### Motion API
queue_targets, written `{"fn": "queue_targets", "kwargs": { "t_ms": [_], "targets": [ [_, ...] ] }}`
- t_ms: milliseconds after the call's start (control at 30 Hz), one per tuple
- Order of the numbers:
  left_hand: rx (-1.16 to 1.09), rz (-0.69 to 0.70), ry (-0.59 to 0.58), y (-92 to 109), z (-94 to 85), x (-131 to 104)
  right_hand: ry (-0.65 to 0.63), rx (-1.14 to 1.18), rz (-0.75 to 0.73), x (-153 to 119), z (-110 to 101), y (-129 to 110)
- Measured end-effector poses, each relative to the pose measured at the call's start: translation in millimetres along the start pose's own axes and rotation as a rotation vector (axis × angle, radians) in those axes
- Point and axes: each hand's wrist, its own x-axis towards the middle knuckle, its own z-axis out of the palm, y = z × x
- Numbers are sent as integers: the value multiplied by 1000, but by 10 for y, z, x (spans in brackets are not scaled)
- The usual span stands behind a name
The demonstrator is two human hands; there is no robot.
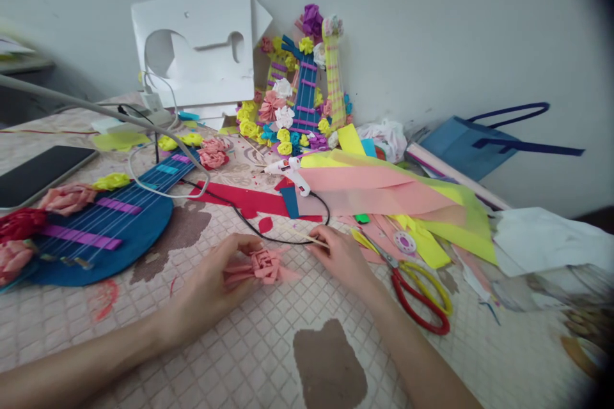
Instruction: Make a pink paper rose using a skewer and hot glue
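Observation:
A pink paper flower is held at its gathered left side by my left hand, the thumb and fingers closed round it just above the quilted cloth. My right hand, to the right of the flower and apart from it, pinches a thin wooden stick that points up and to the left. Behind my hands lies a white glue gun with a black cord. Scissors with red and yellow handles lie beside my right forearm.
A blue paper guitar with flowers lies at left, near a phone. Pink crepe paper and yellow sheets spread behind my right hand. Decorated guitars and white foam board lean on the wall. A blue bag stands at right.

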Motion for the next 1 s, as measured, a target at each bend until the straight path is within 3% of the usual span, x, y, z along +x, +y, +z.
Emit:
{"fn": "queue_targets", "kwargs": {
  "t_ms": [167, 333, 500, 700, 1000],
  "targets": [
    [91, 59, 42, 96, -17, 51, 73, 104, 4, -18, -47, -36],
    [169, 119, -9, 122, 95, 116, 135, 206, -47, 9, -68, -83],
    [-57, 37, -55, 19, 241, 120, 120, 261, -35, -83, -45, -140],
    [-172, -23, -91, 39, 259, 100, 80, 205, -49, -236, -54, -301],
    [-164, -28, -82, -3, 258, 80, -7, 88, -113, -264, 1, -481]
  ]
}}
